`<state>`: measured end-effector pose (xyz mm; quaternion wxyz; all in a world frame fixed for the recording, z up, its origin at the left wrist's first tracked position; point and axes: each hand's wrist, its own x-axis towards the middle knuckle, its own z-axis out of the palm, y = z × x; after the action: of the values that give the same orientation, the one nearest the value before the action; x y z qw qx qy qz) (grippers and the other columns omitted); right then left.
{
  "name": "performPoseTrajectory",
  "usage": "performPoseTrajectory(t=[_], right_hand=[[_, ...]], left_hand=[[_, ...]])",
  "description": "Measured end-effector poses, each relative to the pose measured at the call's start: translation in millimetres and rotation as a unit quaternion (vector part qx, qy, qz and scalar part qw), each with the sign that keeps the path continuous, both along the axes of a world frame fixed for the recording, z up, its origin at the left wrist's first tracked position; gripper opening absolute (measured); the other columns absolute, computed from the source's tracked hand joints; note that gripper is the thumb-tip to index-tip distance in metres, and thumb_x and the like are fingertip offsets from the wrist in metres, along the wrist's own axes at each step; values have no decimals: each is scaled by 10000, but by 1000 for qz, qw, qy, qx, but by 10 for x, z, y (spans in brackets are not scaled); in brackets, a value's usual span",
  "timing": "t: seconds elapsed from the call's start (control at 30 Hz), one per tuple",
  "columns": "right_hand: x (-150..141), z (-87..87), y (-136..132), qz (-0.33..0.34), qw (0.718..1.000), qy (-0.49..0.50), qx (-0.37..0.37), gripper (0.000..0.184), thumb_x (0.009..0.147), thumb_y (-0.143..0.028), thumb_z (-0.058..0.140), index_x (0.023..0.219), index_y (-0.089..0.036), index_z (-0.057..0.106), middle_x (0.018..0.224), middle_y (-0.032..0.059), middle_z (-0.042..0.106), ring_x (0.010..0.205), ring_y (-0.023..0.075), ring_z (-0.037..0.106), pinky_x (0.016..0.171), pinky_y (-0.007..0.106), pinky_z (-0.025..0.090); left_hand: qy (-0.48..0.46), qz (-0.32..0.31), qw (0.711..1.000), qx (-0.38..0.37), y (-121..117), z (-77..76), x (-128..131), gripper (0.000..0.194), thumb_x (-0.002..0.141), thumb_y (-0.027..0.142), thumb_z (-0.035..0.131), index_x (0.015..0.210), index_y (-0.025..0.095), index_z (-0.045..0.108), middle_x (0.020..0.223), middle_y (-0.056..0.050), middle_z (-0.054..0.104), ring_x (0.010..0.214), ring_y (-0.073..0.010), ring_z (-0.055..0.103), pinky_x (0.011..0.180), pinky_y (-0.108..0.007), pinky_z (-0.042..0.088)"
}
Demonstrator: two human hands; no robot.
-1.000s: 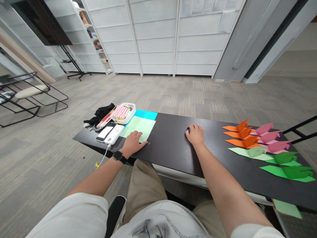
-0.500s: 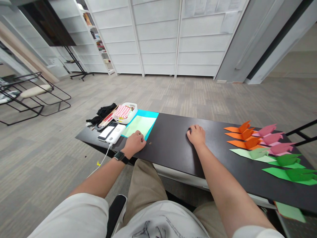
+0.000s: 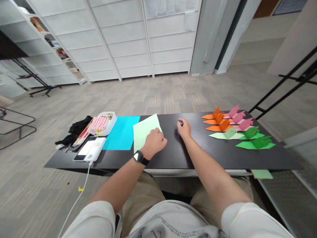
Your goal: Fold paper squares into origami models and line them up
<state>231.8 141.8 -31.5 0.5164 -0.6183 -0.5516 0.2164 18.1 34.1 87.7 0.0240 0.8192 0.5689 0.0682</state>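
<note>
My left hand [image 3: 155, 142], with a dark watch on the wrist, has its fingers curled at the right edge of a pale green sheet of paper [image 3: 143, 130]. The sheet lies at an angle over the dark table, beside a bright blue sheet [image 3: 121, 132]. To the right, my right hand [image 3: 184, 128] is closed around a small dark object [image 3: 181, 123], mostly hidden by the fingers, so its kind cannot be made out. It is raised slightly above the tabletop.
Folded paper birds in orange [image 3: 218, 124], pink [image 3: 239, 117] and green [image 3: 255, 142] stand in rows on the right. At the left are a white basket [image 3: 111, 122], a phone [image 3: 85, 148], a corded white power bank [image 3: 96, 150] and black cloth [image 3: 80, 125].
My left hand has moved right with the pale green sheet, drawing it off the blue sheet. My right hand has lifted a little with the dark object. The view has turned right.
</note>
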Motion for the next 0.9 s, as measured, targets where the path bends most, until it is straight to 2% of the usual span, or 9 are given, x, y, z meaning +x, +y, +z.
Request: performPoseTrajectory(t=[0.17, 0.27, 0.33, 0.43, 0.57, 0.67, 0.73, 0.83, 0.9], right_hand=[[338, -31, -88, -16, 996, 86, -14, 444, 954, -465, 443, 1232, -191, 654, 1221, 134, 749, 1092, 240, 716, 941, 406, 595], [598, -6, -233, 17, 992, 120, -19, 372, 906, -471, 540, 1121, -209, 694, 1143, 93, 775, 1038, 236, 727, 932, 402, 598], [766, 32, -324, 33, 991, 125, -20, 334, 870, -458, 598, 1066, -214, 714, 1105, 75, 781, 1029, 241, 724, 980, 422, 579], [962, 117, -394, 13, 996, 87, -18, 327, 874, -452, 599, 1063, -213, 718, 1088, 76, 783, 1018, 251, 721, 1027, 460, 558], [960, 244, -346, -36, 999, -22, 6, 352, 919, -393, 556, 1172, -202, 709, 1196, 123, 749, 1123, 276, 695, 1065, 484, 545], [631, 278, -264, -35, 992, -110, 39, 412, 969, -345, 496, 1295, -174, 680, 1311, 170, 698, 1294, 298, 618, 1159, 495, 481], [293, 249, -228, -3, 986, -163, 36, 463, 1020, -333, 429, 1403, -176, 634, 1400, 172, 664, 1373, 288, 569, 1225, 497, 413], [-169, 158, -233, 75, 964, -254, -22, 568, 1076, -400, 380, 1579, -173, 511, 1602, 159, 540, 1539, 300, 418, 1299, 526, 288], [-322, 100, -262, 121, 937, -319, -74, 630, 1102, -493, 343, 1651, -198, 432, 1694, 141, 446, 1614, 329, 305, 1323, 592, 177]], left_hand=[[-25, -73, 997, -20, 6, -277, 882, 223, 952, 288, 599, 915, 171, 786, 1103, -152, 678, 1054, -308, 631, 901, -439, 557], [-42, -93, 994, -34, -77, -413, 1200, 239, 980, 307, 584, 986, 168, 779, 1131, -161, 676, 1091, -325, 630, 938, -476, 540], [-55, -104, 992, -37, -141, -478, 1303, 269, 1012, 380, 584, 1028, 179, 761, 1145, -162, 673, 1111, -335, 629, 963, -504, 525], [-78, -137, 987, -13, -142, -545, 1252, 288, 1040, 435, 577, 1099, 195, 724, 1191, -151, 672, 1139, -325, 630, 1049, -526, 491], [-93, -124, 987, 52, 186, -646, 852, 285, 1048, 265, 522, 1278, 178, 666, 1358, -147, 661, 1258, -302, 613, 1201, -509, 414], [-80, -93, 990, 63, 515, -791, 522, 417, 1069, 297, 461, 1434, 147, 595, 1564, -174, 567, 1472, -335, 499, 1280, -540, 344], [-54, -86, 994, 45, 650, -912, 385, 521, 1075, 377, 450, 1528, 134, 533, 1673, -186, 462, 1564, -378, 406, 1294, -584, 321], [-28, -75, 996, 28, 697, -1063, 323, 605, 1073, 377, 420, 1613, 107, 452, 1722, -201, 386, 1609, -392, 345, 1305, -593, 298], [-24, -74, 997, 31, 677, -1117, 333, 619, 1075, 347, 392, 1640, 95, 418, 1738, -191, 359, 1624, -387, 316, 1317, -578, 283]])
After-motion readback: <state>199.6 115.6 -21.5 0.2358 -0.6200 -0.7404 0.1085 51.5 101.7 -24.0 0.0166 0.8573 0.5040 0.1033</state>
